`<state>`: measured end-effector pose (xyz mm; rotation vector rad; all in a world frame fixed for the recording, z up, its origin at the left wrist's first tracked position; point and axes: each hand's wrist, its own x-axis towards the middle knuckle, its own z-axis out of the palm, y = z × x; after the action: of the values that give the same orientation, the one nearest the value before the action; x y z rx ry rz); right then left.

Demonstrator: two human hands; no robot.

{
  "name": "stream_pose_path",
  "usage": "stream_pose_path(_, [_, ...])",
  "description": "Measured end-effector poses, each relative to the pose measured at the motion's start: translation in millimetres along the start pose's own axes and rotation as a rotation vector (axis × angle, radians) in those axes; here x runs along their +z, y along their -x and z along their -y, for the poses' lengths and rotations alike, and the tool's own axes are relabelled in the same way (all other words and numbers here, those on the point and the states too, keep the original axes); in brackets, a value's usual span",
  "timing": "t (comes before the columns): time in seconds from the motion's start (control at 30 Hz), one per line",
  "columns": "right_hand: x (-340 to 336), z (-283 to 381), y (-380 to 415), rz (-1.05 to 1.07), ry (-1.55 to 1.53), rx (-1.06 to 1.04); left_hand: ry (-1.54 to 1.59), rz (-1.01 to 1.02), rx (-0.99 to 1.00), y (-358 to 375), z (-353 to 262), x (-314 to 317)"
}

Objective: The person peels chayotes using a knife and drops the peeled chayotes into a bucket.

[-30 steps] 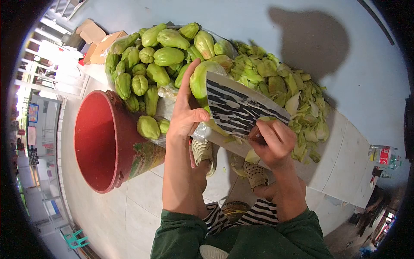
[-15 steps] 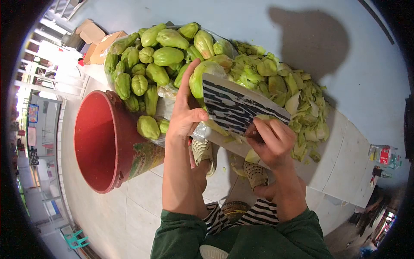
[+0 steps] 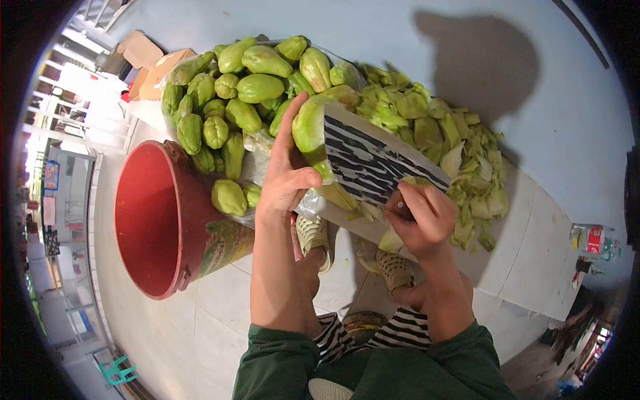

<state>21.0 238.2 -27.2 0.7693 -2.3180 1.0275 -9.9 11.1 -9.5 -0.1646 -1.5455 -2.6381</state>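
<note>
I am holding a large, rounded, light-green chayote (image 3: 308, 133) in my left hand (image 3: 285, 175), with the fingers stretching upward and the thumb standing apart from them. My right hand (image 3: 428, 217) is closing around the brown handle of a knife with a broad metal blade (image 3: 383, 157). The blade, covered with black-and-white stripes, is hiding one side of this chayote; whether it is touching the flesh, I cannot tell.

Both hands are working above a raised, pale-tiled ledge (image 3: 530, 243), which is running along a smooth, light-blue wall (image 3: 380, 30). On the ledge, a pile of whole green chayotes (image 3: 260, 88) is resting in crumpled clear plastic (image 3: 252, 168), and beside it a wide heap of thin, pale-green slices (image 3: 480, 177) is spreading. A dark, rounded shadow (image 3: 480, 53) is falling on the wall.

Left of my left arm, a deep red plastic bucket (image 3: 203, 213) is showing its hollow inside above the light-tiled floor (image 3: 223, 307). An opened brown cardboard box (image 3: 167, 70) is sitting beyond the pile. Far right, a clear plastic bottle with a red label (image 3: 595, 241) is lying; at lower left, a turquoise plastic stool (image 3: 117, 369) is standing. Strong daylight is entering at upper left.
</note>
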Motion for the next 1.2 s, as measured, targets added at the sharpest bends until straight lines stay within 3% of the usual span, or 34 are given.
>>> stream_pose_path(0.07, [2.8,-1.0,2.9,-0.095,-0.009,-0.059,0.007,-0.011,-0.036,1.0,-0.9,1.2])
stream_pose_path(0.27, [3.2,-3.9,0.9,0.032,0.074,0.017,-0.006,0.009,-0.005,-0.9,2.2,-1.2])
stream_pose_path(0.47, [5.0,-1.5,1.5,-0.098,-0.065,-0.025,-0.004,0.010,-0.023,-0.6,3.0,-4.4])
stream_pose_path(0.57, [1.7,0.9,-1.8,0.014,-0.095,0.011,-0.010,0.012,-0.045,0.1,1.3,-2.8])
stream_pose_path(0.8, [2.9,0.9,-1.0,-0.073,-0.112,0.050,-0.010,-0.004,-0.018,0.2,1.7,-4.2])
stream_pose_path(0.9, [1.5,-2.9,-0.8,-0.121,-0.114,-0.060,-0.041,-0.001,-0.046,-0.3,-1.9,-0.4])
stream_pose_path(0.97, [-1.5,-3.8,-4.8,-0.020,-0.060,-0.164,-0.042,-0.003,-0.091,0.6,-2.0,0.5])
stream_pose_path(1.2, [1.2,-1.8,-3.1,-0.164,-0.082,-0.053,-0.009,-0.002,-0.038,-0.1,2.4,-4.0])
